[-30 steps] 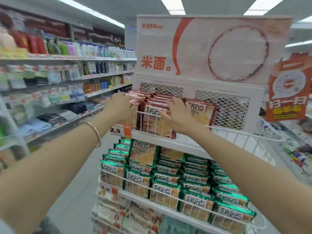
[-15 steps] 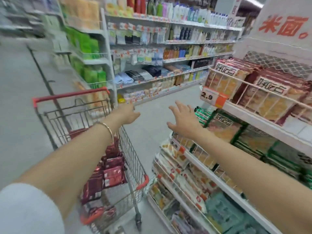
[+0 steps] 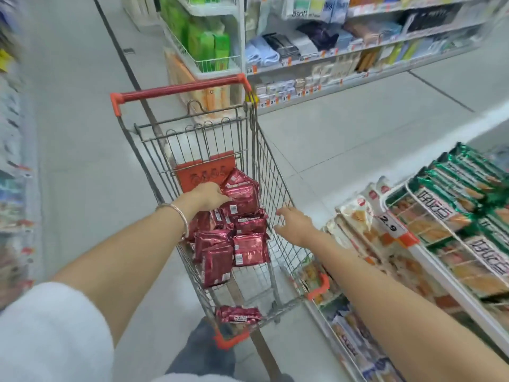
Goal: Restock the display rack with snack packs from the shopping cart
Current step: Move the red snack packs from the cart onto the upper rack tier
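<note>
The wire shopping cart [image 3: 259, 139] with a red handle stands in the aisle in front of me. Inside it lies a pile of shiny red snack packs [image 3: 249, 249], and one more red pack [image 3: 238, 314] rests at the near end. My left hand [image 3: 209, 195], with a bangle on the wrist, is down in the cart, its fingers curled on the edge of the top red snack pack [image 3: 243, 193]. My right hand [image 3: 294, 223] hovers with fingers spread at the cart's right side wall and holds nothing. The display rack [image 3: 421, 250] stands at my right.
The rack's wire tiers hold green snack packs [image 3: 451, 194] above and pale packs [image 3: 358, 216] below, with a 2.9 price tag [image 3: 391, 223]. Store shelving [image 3: 330, 59] and an end rack of green boxes [image 3: 209, 48] stand beyond the cart. Grey floor lies on the left.
I have turned from the rack's top tier down to the cart. My left hand dropped into the cart onto the top red pack. My right hand came down beside the cart's right wall.
</note>
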Tool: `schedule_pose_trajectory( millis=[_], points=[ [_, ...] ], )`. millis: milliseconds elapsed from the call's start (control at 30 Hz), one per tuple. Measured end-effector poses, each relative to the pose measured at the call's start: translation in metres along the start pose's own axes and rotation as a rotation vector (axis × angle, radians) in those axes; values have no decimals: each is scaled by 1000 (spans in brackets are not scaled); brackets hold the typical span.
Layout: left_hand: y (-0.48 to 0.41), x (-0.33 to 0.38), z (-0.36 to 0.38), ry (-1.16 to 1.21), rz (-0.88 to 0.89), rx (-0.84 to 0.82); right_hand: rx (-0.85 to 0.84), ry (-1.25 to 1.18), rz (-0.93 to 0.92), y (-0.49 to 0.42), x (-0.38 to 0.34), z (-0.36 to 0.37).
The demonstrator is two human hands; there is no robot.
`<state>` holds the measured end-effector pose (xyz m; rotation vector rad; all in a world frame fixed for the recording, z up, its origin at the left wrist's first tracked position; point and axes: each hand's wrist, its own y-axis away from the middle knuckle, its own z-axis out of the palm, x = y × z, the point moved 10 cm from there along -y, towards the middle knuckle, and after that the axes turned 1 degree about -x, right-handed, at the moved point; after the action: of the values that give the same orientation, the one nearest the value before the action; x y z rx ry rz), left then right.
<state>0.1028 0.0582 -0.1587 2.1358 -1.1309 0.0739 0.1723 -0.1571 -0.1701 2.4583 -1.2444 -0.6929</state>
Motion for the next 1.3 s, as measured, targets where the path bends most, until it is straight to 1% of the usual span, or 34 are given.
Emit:
schedule_pose_trajectory(
  millis=[200, 400, 467, 600, 700, 767, 867, 933, 1067, 1200, 1300],
  points=[
    [-56, -52, 17, -25, -50, -96, -228, -136, 109, -41, -11, 76],
    [-70, -50, 54, -51, -20, -184, -483, -79, 166, -40, -1, 159],
    [-69, -53, 74, -35, -20, -207, -540, -88, 171, -36, 4, 181],
    [-63, -71, 117, 25, -63, -231, -604, -82, 125, -21, 7, 217],
    [-55, -74, 140, 66, -68, -205, -650, -89, 102, -4, 11, 242],
    [-50, -75, 149, 83, -80, -173, -630, -99, 103, 1, 18, 253],
    [-46, -85, 150, 117, -134, -98, -596, -119, 93, 6, 24, 263],
    [-46, -96, 151, 117, -169, -66, -618, -126, 85, 8, 28, 272],
    [-46, -112, 161, 118, -199, -111, -680, -88, 52, 7, 27, 291],
    [-52, -115, 162, 108, -210, -98, -748, -72, -21, 3, 10, 308],
    [-58, -113, 163, 123, -215, -98, -728, 35, -124, 2, -14, 326]
  ],
)
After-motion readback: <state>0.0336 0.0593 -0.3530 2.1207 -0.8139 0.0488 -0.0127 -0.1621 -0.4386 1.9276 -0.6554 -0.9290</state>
